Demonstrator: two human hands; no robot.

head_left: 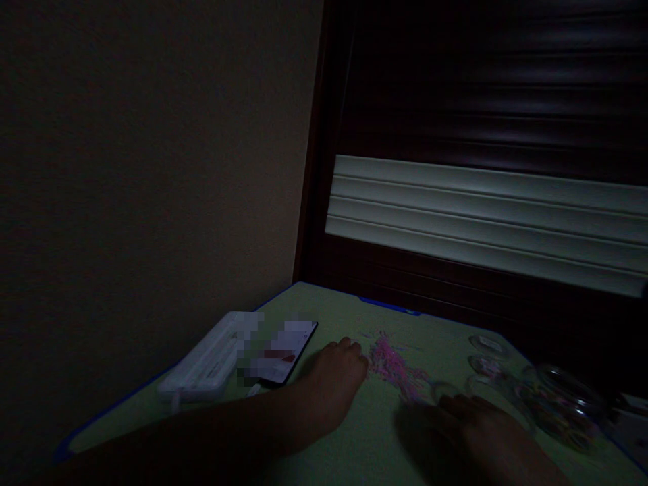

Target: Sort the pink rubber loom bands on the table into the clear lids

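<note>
My left hand (338, 374) is at the left edge of a loose pile of thin pink strands (392, 364) on the table. Its fingers are curled together, and the tips are out of sight. Lower right of the pile, my right hand (478, 425) hovers over or rests on the tabletop, fingers bent inward. Dim light hides what either hand may hold. Just beyond the right hand stands a clear round jar (561, 405) with multicoloured bands inside.
The pale green table (334, 304) has a blue edge. A phone (286, 354) lies left of my left hand, beside a white plastic case (207, 358). Small clear round containers (486, 366) lie at the right. A wall (152, 169) and dark slatted panel (455, 101) border the table.
</note>
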